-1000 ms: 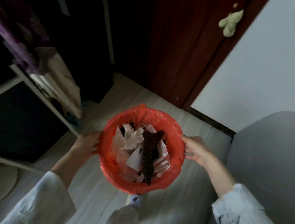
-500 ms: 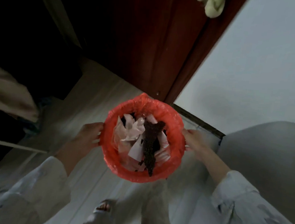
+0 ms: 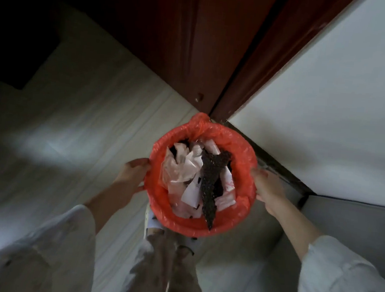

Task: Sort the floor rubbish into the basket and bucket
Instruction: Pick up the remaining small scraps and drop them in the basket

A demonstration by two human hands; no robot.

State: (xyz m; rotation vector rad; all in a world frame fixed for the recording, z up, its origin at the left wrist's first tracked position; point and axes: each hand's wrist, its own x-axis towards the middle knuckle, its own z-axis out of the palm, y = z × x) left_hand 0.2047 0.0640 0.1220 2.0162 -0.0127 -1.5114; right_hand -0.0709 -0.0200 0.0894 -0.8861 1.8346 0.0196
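Carrying the red-lined bucket (image 3: pixel 199 225) level | left hand (image 3: pixel 129 175), right hand (image 3: pixel 267 188) grip opposite rim sides | keeps rubbish (image 3: pixel 197 181) inside

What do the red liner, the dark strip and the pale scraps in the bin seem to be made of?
Red liner: thin glossy plastic film, crinkled and bunched over the rim.
Dark strip: unclear; a rough, speckled, matte surface, perhaps textured plastic or fabric.
Pale scraps: likely paper and clear wrapper film, creased, some translucent.
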